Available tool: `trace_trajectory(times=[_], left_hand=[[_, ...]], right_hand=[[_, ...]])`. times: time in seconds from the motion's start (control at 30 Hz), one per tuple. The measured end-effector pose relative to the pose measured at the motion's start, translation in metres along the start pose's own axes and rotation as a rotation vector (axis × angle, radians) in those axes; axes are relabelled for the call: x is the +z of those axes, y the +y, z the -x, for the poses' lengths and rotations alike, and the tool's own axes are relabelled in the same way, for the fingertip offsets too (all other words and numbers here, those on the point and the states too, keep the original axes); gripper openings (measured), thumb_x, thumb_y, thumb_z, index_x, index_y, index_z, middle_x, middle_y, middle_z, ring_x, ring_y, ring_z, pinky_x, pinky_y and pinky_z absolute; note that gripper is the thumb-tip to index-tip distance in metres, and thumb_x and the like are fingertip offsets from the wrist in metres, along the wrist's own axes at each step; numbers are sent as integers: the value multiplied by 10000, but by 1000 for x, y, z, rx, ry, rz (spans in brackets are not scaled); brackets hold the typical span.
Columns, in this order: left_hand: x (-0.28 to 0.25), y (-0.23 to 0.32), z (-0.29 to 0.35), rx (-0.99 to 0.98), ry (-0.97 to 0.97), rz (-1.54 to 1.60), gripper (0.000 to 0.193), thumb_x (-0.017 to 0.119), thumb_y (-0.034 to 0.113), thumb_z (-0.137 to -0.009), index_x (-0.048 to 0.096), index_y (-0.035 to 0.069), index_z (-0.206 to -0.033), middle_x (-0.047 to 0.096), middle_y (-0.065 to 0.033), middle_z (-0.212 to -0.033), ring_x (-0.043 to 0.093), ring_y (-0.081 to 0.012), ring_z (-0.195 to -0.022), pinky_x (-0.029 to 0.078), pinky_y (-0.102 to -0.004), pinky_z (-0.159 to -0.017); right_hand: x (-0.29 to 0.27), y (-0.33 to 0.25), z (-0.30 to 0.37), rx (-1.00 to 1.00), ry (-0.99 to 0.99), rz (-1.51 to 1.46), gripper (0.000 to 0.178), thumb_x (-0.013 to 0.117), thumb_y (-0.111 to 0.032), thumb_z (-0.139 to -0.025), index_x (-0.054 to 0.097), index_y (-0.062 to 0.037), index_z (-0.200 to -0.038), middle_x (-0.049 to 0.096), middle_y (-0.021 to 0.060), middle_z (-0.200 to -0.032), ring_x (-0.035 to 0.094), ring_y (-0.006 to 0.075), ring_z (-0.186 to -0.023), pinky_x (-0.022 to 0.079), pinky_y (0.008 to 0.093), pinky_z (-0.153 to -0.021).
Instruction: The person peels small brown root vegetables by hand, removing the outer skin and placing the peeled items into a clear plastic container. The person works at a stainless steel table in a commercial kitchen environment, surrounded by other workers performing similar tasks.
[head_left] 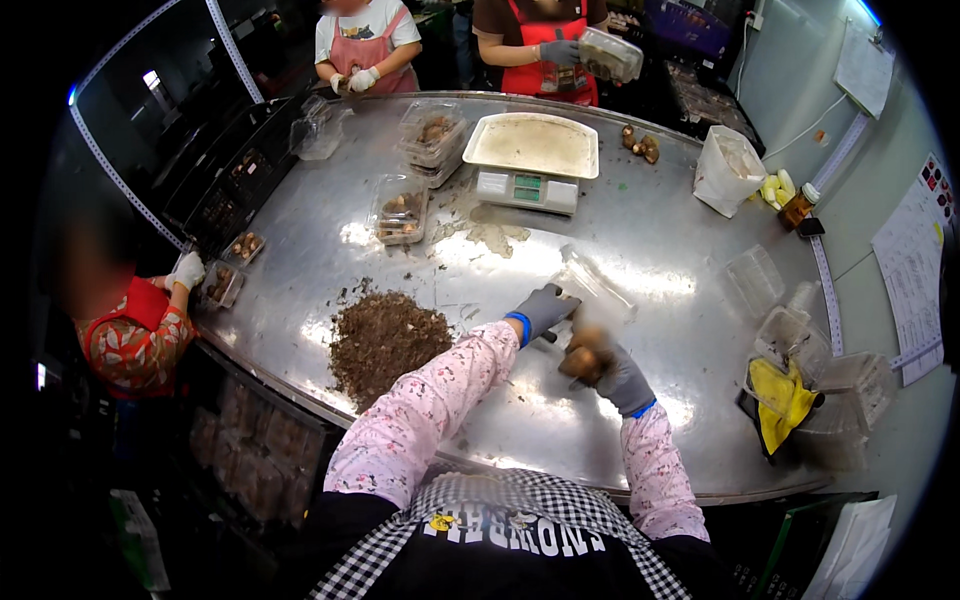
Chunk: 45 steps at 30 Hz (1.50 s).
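Note:
My right hand point(627, 384), in a grey glove, is closed on brown, rounded mushrooms point(587, 360), blurred by motion. Just left of them, my left hand point(544, 309), gloved alike, has its fingers bent at the near-left edge of a clear plastic box point(597, 283). A small pale bit shows at its fingertips and a short dark piece sticks out below; what these belong to cannot be made out. Left of my left forearm lies a heap of dark brown crumbly scraps point(388, 340).
A white scale point(527, 190) stands on the metal table point(480, 375), beside filled clear boxes point(402, 207). Loose mushrooms point(640, 145) and a white bag point(728, 170) sit far right. Nearer are empty boxes point(790, 340) and a yellow cloth point(783, 402). Three people work around the table.

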<state>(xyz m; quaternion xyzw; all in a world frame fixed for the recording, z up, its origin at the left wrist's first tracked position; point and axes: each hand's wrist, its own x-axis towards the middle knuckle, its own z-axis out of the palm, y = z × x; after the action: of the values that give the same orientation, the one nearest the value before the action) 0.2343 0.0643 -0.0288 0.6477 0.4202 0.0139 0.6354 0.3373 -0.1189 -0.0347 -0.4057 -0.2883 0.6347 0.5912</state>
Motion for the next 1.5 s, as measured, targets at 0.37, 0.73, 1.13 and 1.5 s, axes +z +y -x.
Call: trace_trajectory(times=[0.37,0.73,1.13,1.5], left_hand=[[-21,-28,46,243,107,504,415,549,273,-949,530,-8,-1254,600,-104,-1105,604,-212,-983,527,-347,-847],[-24,-159,116,578,436,-453,314,612,180,-889,612,32,-1167,652,-161,-1007,629,-306,-941,506,-391,-832],[-1,-201,104,190,476,-731,410,623,233,-783,592,67,-1156,608,-210,-1070,604,-397,-983,496,-455,-840],[57,-173,204,57,184,1336,277,503,321,-973,588,66,-902,543,-32,-652,438,-141,-422,410,-264,-431]], right_hand=[[82,55,-30,-8,52,1625,405,683,-460,-770,630,-170,-1048,606,123,-989,618,355,-905,517,456,-789],[60,74,-17,-52,-155,973,672,618,-212,-827,355,30,-1396,504,223,-1304,603,289,-1088,468,349,-954],[61,75,1,-395,-63,1668,432,596,-248,-857,543,-52,-1239,610,167,-1070,583,354,-964,470,448,-840],[95,69,6,-573,-561,1274,224,548,-210,-911,604,-35,-1039,639,174,-958,619,357,-792,494,429,-700]])
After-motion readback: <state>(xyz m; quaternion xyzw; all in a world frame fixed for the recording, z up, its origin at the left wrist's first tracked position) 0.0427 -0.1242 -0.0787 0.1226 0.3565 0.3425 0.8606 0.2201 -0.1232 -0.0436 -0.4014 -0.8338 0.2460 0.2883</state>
